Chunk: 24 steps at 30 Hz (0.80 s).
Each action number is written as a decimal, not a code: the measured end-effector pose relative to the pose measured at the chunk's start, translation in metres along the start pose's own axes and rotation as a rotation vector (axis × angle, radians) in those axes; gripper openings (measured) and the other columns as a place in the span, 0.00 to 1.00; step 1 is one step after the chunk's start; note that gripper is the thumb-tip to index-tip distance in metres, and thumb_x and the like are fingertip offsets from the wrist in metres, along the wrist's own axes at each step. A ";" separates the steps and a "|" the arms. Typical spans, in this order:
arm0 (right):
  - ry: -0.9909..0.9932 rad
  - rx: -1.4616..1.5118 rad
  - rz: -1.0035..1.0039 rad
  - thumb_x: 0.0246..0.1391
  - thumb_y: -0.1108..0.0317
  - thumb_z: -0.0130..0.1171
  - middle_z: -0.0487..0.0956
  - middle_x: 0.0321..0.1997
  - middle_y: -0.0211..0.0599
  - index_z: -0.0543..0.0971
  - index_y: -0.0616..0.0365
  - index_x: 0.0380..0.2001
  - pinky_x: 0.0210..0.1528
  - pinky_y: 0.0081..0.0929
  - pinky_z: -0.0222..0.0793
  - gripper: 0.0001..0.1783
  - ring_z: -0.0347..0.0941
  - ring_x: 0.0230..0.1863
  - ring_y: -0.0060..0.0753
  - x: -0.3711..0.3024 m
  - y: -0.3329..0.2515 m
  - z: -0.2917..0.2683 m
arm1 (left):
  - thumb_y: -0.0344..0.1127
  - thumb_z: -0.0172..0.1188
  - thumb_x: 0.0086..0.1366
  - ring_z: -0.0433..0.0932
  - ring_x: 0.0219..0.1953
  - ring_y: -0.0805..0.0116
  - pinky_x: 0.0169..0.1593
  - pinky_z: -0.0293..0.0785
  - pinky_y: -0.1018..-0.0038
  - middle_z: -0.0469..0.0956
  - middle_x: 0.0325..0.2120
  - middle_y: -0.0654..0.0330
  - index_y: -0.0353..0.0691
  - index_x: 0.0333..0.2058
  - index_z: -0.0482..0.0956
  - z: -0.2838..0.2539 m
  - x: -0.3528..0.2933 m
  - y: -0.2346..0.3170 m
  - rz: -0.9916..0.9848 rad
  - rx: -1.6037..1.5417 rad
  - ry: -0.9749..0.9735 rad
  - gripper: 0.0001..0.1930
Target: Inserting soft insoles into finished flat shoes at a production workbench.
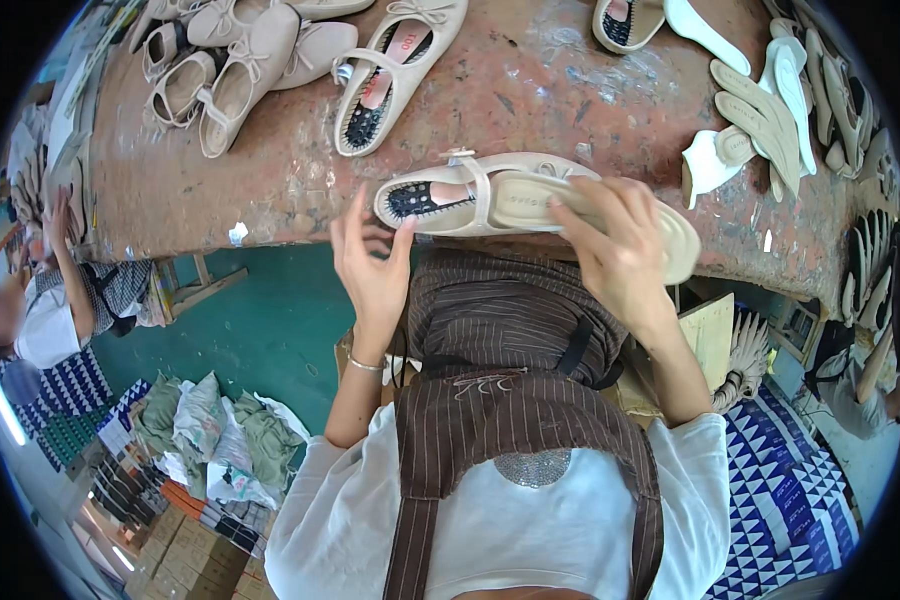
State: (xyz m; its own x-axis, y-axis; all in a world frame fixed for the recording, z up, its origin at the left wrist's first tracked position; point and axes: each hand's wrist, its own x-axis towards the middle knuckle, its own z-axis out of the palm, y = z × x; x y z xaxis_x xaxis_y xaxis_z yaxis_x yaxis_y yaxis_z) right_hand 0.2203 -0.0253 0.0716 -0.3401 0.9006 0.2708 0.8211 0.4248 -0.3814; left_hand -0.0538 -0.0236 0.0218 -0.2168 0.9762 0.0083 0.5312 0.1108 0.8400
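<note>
A beige strapped shoe (440,212) lies on its sole at the near edge of the worktable, toe to the right. Its heel end shows a black perforated inner lining and a pink patch. My left hand (370,265) curves round the heel, thumb on the near side and fingers at the back. In my right hand (620,230) is a beige insole (523,200), pinched between thumb and fingers. One end of it lies over the shoe's opening past the strap; the other sticks out right of my hand. My right fingers hide the shoe's toe.
Another beige shoe (390,75) stands farther back, beside a cluster of beige shoes (240,80) at the far left. Beige insoles (760,115) and white shaped pieces (710,165) are piled at right. Part of a shoe (625,25) shows at the back. People are at both sides.
</note>
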 end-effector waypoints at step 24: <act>-0.249 0.202 -0.222 0.45 0.73 0.58 0.78 0.47 0.38 0.81 0.64 0.41 0.49 0.36 0.75 0.17 0.75 0.47 0.41 0.057 -0.020 0.097 | 0.25 0.69 0.59 0.76 0.23 0.82 0.18 0.71 0.84 0.74 0.31 0.64 0.28 0.39 0.82 0.021 0.034 -0.038 -0.147 -0.273 -0.034 0.11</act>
State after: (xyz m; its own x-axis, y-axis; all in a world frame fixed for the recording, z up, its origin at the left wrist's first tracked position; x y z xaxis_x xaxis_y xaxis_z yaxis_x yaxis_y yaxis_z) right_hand 0.1395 0.0265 0.0088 -0.6206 0.7691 0.1530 0.6165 0.5991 -0.5109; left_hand -0.0644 0.0095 -0.0209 -0.2451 0.9597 -0.1378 0.2556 0.2011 0.9456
